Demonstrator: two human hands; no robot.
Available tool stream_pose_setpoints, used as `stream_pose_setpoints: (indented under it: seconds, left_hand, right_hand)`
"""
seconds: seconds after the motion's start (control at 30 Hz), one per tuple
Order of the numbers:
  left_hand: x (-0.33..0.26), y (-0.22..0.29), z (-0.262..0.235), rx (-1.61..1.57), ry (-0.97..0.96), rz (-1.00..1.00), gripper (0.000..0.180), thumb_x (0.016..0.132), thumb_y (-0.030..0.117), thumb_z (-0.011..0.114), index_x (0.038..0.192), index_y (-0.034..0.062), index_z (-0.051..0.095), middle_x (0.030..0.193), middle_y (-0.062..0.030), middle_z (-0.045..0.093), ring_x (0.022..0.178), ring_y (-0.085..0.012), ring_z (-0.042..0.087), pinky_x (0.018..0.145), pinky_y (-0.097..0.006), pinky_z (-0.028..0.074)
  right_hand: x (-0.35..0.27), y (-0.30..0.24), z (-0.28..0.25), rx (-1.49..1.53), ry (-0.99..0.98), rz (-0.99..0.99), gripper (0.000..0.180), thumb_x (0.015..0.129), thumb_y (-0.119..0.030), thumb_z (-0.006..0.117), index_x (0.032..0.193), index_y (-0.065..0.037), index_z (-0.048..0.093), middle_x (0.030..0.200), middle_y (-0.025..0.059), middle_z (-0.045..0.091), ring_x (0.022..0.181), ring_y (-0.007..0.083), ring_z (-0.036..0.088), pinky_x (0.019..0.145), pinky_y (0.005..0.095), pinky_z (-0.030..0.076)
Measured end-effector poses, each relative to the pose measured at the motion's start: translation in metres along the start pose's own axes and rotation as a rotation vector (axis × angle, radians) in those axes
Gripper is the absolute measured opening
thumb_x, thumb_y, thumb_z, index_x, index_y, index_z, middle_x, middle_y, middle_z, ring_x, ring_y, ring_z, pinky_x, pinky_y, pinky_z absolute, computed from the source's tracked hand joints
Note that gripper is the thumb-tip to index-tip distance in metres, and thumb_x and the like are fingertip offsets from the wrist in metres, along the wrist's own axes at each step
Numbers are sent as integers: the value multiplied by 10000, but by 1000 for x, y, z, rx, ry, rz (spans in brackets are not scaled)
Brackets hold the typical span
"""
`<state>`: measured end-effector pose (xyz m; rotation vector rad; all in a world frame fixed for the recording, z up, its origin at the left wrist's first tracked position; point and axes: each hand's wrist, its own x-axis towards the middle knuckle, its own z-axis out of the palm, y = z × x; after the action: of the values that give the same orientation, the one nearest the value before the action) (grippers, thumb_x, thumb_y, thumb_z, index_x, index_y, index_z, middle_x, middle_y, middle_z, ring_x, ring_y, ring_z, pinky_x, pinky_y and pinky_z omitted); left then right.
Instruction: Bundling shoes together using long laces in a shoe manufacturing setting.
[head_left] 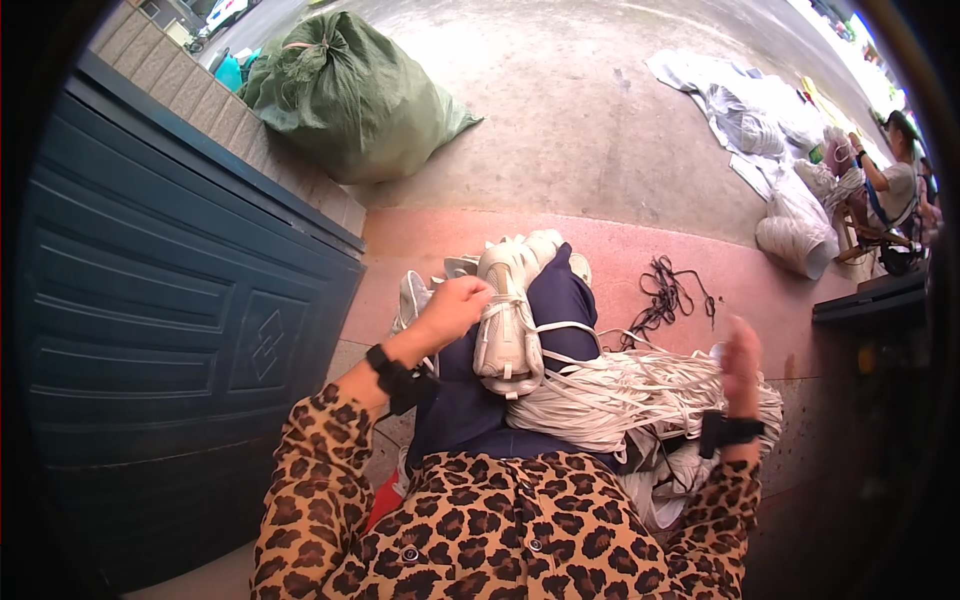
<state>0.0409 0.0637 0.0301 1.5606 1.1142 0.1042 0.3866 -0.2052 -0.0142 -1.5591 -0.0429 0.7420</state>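
A cream-white sneaker (505,350) rests on my lap, lengthwise between my thighs, its heel toward me. A white shoelace (565,326) crosses its upper and trails right. My left hand (455,312) is closed at the sneaker's left side, with its fingertips pinching the lace. Out to the right, my right hand (740,368) is raised beside a big bundle of white laces (630,400) that spreads over my right thigh. Motion smears its fingers, and whether it holds a lace cannot be made out. More pale shoes (412,297) stand beyond and left of my knees.
Dark cords (660,300) lie tangled on the pink floor. A dark blue panelled door (170,300) borders my left. Ahead stands a tied green sack (355,105). A person (895,175) sits at the far right near white bags (797,225) and sheeting (745,110).
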Motion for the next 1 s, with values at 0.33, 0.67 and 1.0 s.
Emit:
stream_pose_setpoints:
  seconds: [0.33,0.67,1.0]
  left_hand:
    - [61,-4,39,795,159,247,217,819,244,502,813,67,628,805,-184,625,786,-355,603,679,-457,464]
    - [56,-10,40,674,218,337,192,824,224,520,807,58,614,785,-183,613,756,-351,593,654,-434,458]
    - [-12,-45,13,-195,50,13,202,875,202,538,836,24,627,654,48,524,514,-25,431,443,-193,356]
  right_hand:
    - [-74,48,215,-1095,-958,-368,351,873,-278,417,752,-4,601,710,231,586,689,403,575,645,467,440]
    - [-138,29,109,-1137,-949,-616,331,877,-301,499,669,-52,567,530,162,529,508,361,538,482,424,430]
    - [-89,23,219,-892,-704,-727,223,841,-274,573,966,-91,605,699,169,609,669,343,599,578,408,464]
